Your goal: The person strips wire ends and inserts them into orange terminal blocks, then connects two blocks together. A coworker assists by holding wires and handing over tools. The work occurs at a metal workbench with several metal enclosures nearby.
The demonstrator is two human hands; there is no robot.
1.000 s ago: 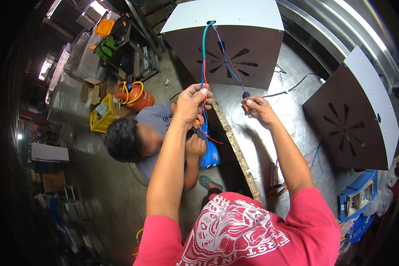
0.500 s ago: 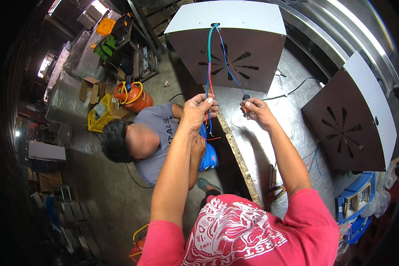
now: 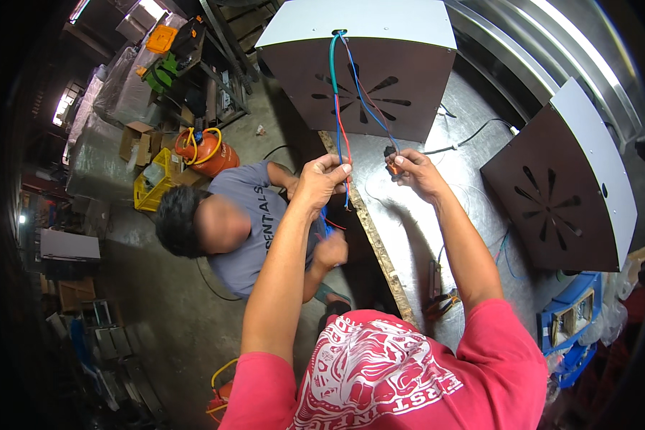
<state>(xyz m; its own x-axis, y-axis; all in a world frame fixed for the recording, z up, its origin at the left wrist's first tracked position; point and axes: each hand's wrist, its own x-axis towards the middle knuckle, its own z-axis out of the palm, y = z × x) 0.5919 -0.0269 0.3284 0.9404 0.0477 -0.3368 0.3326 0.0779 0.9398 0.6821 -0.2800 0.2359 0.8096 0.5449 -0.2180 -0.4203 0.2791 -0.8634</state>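
Note:
My left hand [image 3: 319, 183] pinches a red wire and a blue wire [image 3: 341, 125] between thumb and fingers. Their cut ends hang just below the grip. Both wires come out of a green sleeve [image 3: 332, 66], which leaves a hole in a white-and-brown metal box [image 3: 294, 80]. In my right hand [image 3: 421, 174] is a small black-and-orange part [image 3: 392, 165], whose kind I cannot make out. Thin blue and brown wires [image 3: 365, 104] run from that part up to the same hole. The fingers partly cover it.
A second similar box [image 3: 584, 215] stands at the right on the metal table [image 3: 473, 186]. Pliers [image 3: 441, 304] lie near my right forearm. Close by on the left sits another person [image 3: 254, 208]. Behind them are an orange gas cylinder [image 3: 217, 153] and a yellow crate [image 3: 147, 190].
Less wire now hangs below my left hand, and the wires run straighter. The seated person's forearm has swung out toward the table edge. The whole view has shifted slightly.

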